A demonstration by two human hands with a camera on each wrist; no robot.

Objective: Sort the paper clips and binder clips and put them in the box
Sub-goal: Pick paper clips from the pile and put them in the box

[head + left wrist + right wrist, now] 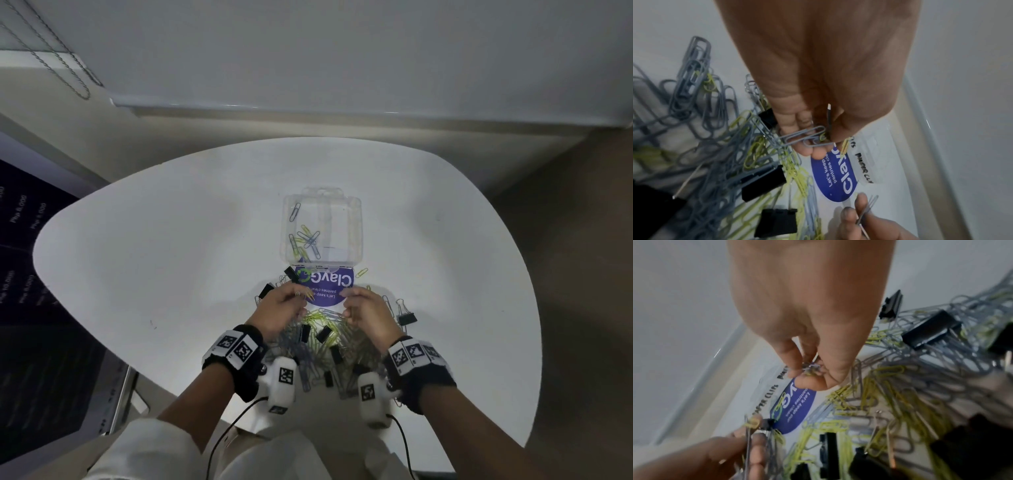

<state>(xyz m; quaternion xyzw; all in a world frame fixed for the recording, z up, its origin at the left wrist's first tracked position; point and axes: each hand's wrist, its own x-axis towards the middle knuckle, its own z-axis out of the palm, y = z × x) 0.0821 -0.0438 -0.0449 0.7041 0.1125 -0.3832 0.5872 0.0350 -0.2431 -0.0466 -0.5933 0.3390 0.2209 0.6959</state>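
Note:
A clear plastic box (357, 236) stands on the white table, with several grey and yellow paper clips (305, 241) in its left compartment. In front of it lies a mixed pile (325, 346) of grey and yellow paper clips and black binder clips. My left hand (301, 297) hovers over the pile's far left and pinches a few grey and yellow paper clips (807, 138). Level with it on the right, my right hand (346, 303) pinches a small bunch of paper clips (811, 369). Both hands hover just short of the box's near wall.
A purple ClayGo sticker (327, 286) lies between the hands, under the box's near edge. Black binder clips sit apart at the right (407, 318) and the left (266, 291) of the pile. Handwritten labels (766, 400) mark the box's near wall. A wall rises behind the table.

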